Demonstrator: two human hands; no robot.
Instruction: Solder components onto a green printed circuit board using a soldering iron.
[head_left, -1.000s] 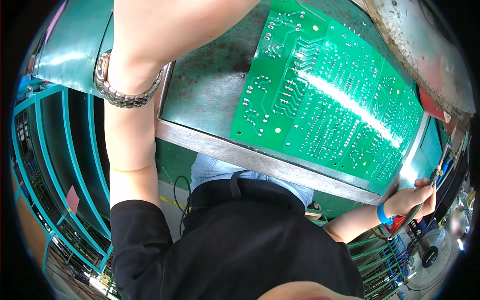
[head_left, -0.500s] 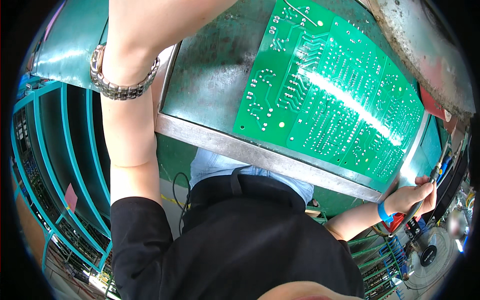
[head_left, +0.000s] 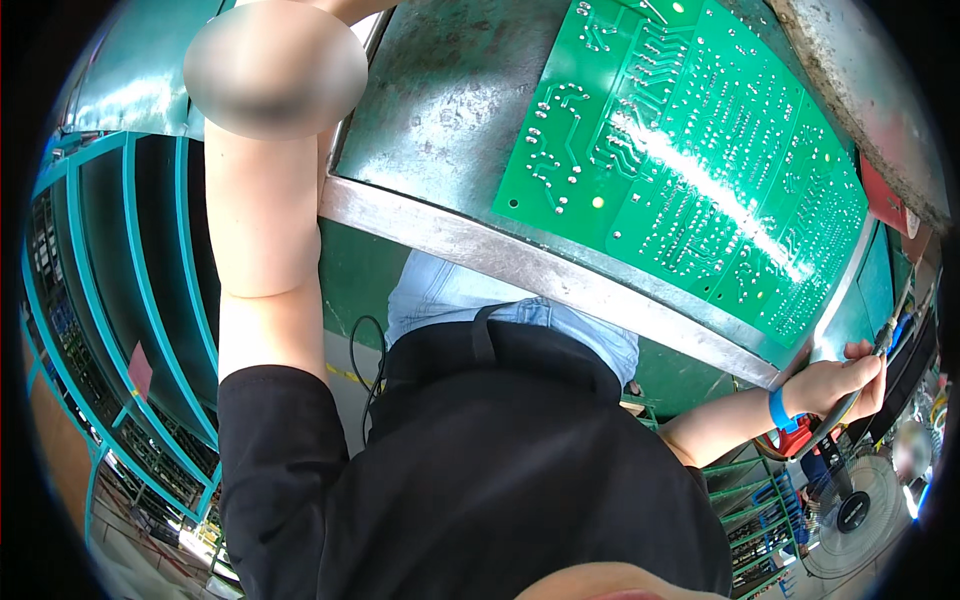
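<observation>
A person is standing against a bench, holding a metal tray (head_left: 560, 275) by its sides. A green circuit board (head_left: 690, 150) is lying solder side up in the tray, filling its right half. The right hand (head_left: 835, 385) is gripping the tray's right corner, fingers curled over the rim, likely steadying it. The left hand is hidden behind a blur, so its grip cannot be told; its forearm (head_left: 260, 230) is reaching up along the tray's left edge.

Left forearm raised, hand out of view; right hand (head_left: 840, 385) fingers curled, gripping.
</observation>
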